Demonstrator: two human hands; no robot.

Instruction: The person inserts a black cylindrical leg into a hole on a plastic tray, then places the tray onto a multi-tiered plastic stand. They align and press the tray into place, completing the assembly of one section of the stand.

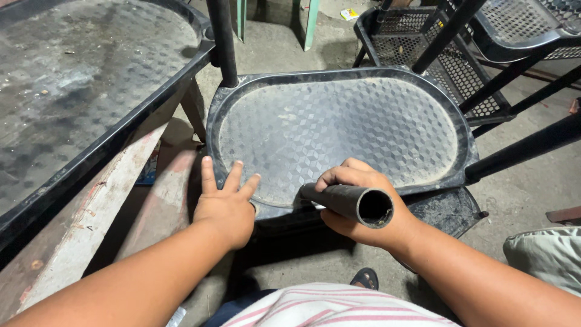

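In the head view, the left hand [225, 204] lay flat with fingers spread and nothing in its grasp, its fingertips [207, 165] pressing on the near rim of a black oval plastic tray-like panel with a raised cube pattern [339, 133], which filled the middle of the frame. At about four o'clock from that hand, the right hand [357, 206] was clenched around a short black hollow plastic tube [351, 203], whose open round end pointed toward the camera and whose far end rested against the panel's near edge at six o'clock. A black upright tube leg [222, 39] stood fitted into the panel's corner at eleven o'clock, and another black leg [526, 145] ran out from its corner at three o'clock. At nine o'clock of the panel lay a larger black plastic tabletop with a dusty patterned surface [78, 79], resting on a worn wooden plank with flaking red paint [78, 224]. At one to two o'clock stood black perforated plastic shelf panels [436, 54] stacked with more black legs crossing them. The grey concrete floor [532, 194] showed below and to the right. At six o'clock the person's striped pink-and-white shirt [327, 309] showed, with a dark sandal [365, 278] just above it.
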